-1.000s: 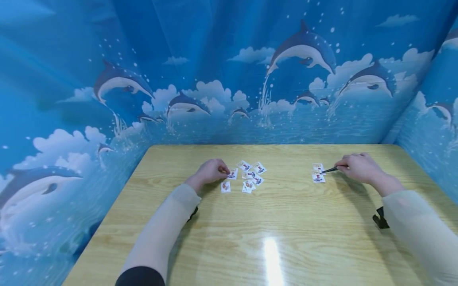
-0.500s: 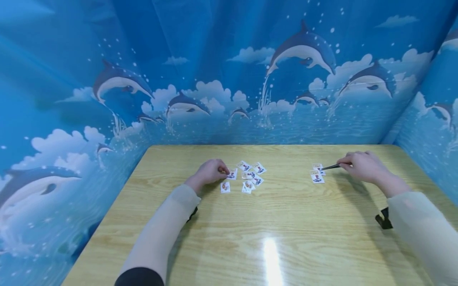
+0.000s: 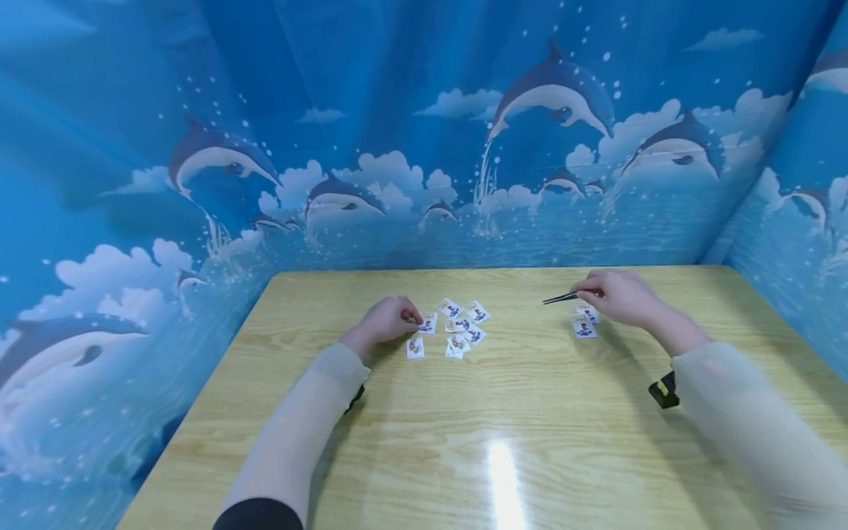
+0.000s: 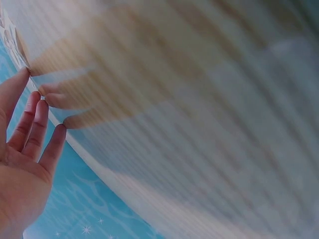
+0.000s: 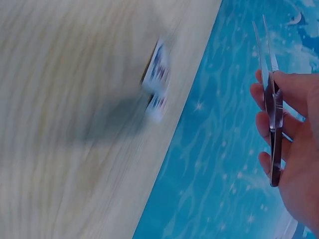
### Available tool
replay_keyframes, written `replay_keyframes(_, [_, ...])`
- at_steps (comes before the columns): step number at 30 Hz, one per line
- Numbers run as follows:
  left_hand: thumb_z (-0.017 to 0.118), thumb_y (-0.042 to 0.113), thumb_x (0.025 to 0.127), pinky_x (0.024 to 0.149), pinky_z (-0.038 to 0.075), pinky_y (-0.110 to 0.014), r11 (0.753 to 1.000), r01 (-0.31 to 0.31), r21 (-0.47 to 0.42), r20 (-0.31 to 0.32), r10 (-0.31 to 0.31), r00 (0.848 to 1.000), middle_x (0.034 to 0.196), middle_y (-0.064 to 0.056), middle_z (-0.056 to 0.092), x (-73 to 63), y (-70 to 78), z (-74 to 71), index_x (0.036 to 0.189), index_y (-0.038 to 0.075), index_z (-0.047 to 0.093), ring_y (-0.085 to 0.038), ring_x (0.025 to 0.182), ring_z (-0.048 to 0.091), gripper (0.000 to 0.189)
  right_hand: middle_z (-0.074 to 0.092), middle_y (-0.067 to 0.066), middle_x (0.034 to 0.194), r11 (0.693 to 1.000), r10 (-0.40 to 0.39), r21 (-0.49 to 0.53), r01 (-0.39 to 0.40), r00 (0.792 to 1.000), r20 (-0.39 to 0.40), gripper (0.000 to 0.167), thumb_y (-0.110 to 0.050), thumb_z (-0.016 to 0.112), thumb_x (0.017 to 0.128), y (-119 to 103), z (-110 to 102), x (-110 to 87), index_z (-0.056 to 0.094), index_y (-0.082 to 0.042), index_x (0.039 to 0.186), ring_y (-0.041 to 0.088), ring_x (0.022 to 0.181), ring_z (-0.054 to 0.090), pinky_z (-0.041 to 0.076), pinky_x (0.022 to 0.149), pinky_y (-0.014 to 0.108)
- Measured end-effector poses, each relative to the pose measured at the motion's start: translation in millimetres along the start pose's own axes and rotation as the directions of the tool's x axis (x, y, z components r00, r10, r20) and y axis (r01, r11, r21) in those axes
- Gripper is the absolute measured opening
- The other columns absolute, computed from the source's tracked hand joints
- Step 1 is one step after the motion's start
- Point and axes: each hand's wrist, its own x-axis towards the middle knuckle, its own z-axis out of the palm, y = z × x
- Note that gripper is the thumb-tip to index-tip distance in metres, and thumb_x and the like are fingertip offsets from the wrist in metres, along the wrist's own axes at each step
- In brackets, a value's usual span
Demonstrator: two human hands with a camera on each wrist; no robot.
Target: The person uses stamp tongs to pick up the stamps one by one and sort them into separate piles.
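My right hand (image 3: 619,298) holds a pair of slim metal tweezers (image 5: 273,114) between thumb and fingers. The tweezers' tips stand slightly apart with nothing between them, pointing left in the head view. Below that hand lie several small picture cards (image 3: 584,327), overlapping in a short column and partly covered by the hand. My left hand (image 3: 386,320) rests its fingertips on the table, the fingers fairly straight in the left wrist view. They are right at the edge of a white picture card (image 3: 429,324). Another card (image 3: 415,347) lies just in front of it.
A loose cluster of several picture cards (image 3: 457,324), some overlapping, lies right of the left hand. The wooden table (image 3: 397,442) ends at a blue dolphin-print curtain (image 3: 371,206) behind and at the sides. A bright glare shows on the tabletop.
My right hand has lifted the tweezers off the right-hand cards and swung left, their tips now left of the column. Those cards shifted slightly against each other earlier. My left hand stays put.
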Motion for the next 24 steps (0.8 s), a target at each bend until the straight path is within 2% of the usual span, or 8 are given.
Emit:
replay_keyframes(4, [0.074,0.016,0.087,0.087,0.047,-0.036,1.000,-0.001,-0.009,0.006,0.001,1.000,0.099,0.001,0.064,-0.8,0.7,0.1,0.095,0.017,0.075,-0.018,0.093,0.059,0.008,0.060,0.002,0.086,0.999,-0.020,0.035,0.020,1.000,0.009,0.025,-0.012,0.059,0.097,-13,7,11.8,0.068,0.000,0.117,0.015,0.062,0.047,0.038,0.058,0.035])
replay_keyframes(10, [0.074,0.017,0.087,0.088,0.047,-0.035,1.000,0.009,-0.010,0.004,-0.009,1.000,0.099,0.001,0.065,-1.6,0.2,0.6,0.095,0.017,0.075,-0.017,0.094,0.060,0.008,0.065,0.006,0.098,0.993,-0.052,0.111,0.050,0.999,0.013,0.025,-0.016,0.060,0.098,-32,19,30.3,0.069,-0.002,0.117,0.017,0.078,0.060,0.048,0.067,0.040])
replay_keyframes(19, [0.074,0.017,0.088,0.087,0.047,-0.035,1.000,0.026,-0.007,0.007,-0.025,1.000,0.098,0.002,0.064,-1.9,0.6,-0.7,0.095,0.017,0.075,-0.017,0.093,0.060,0.008,0.065,0.003,0.098,0.972,-0.032,0.233,0.030,0.999,0.006,0.026,-0.023,0.065,0.095,-56,40,57.0,0.072,-0.008,0.114,0.019,0.082,0.060,0.048,0.069,0.039])
replay_keyframes(24, [0.074,0.016,0.088,0.086,0.048,-0.036,1.000,0.006,-0.015,0.004,-0.006,1.000,0.098,0.002,0.065,-1.2,1.4,-1.0,0.095,0.017,0.076,-0.017,0.093,0.060,0.008,0.068,0.009,0.108,0.968,-0.020,0.249,0.017,1.000,0.011,0.028,-0.024,0.065,0.095,-67,49,69.7,0.071,-0.006,0.116,0.026,0.094,0.063,0.050,0.078,0.044])
